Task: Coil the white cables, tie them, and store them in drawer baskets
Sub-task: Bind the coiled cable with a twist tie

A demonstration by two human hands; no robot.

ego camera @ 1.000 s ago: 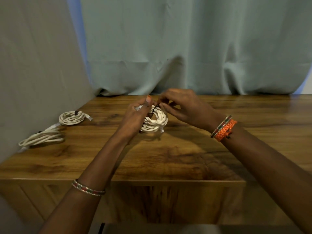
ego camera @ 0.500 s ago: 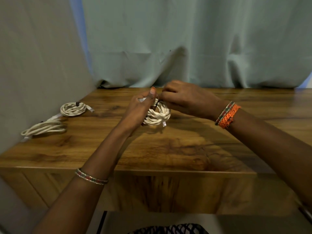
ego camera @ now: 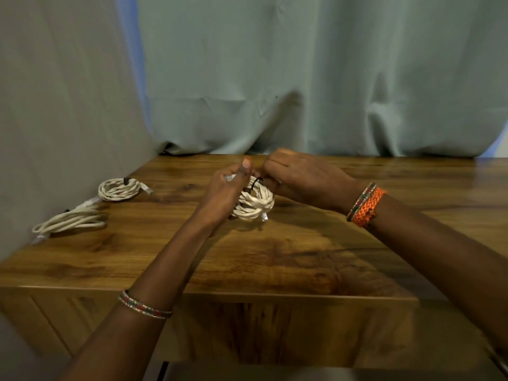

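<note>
Wood-grain table (ego camera: 275, 265), glossy, dark knots, front edge toward the camera. Grey-green curtain (ego camera: 302, 78) hangs behind it, reaching the tabletop's far edge; plain grey panel (ego camera: 55, 105) along the left side. Thin blue strip shows between panel and curtain.

White coiled cable (ego camera: 254, 202) held just above the table's middle, between both hands. Coil is a compact ring, standing roughly on edge and tilted, opening facing about toward the camera; one clear plug end hangs at its lower right. Black tie (ego camera: 255, 182) loops over the coil's top.

Left hand (ego camera: 225, 193) grips the coil from the left, fingers curled round the loops, thumb up, a white plug end under the thumb. Right hand (ego camera: 299, 177) curled at the coil's top right, fingertips pinching the black tie; exact finger contact partly hidden.

Far left on the table: tied coil (ego camera: 119, 189), flat round ring with a dark tie on top, plug end pointing right. Just beside it, nearer the camera, long flat bundle (ego camera: 71, 221), long axis running left-right, slightly angled, plug end at its left tip.

Beaded bangle on the left wrist; bangle and orange braided band on the right wrist.
</note>
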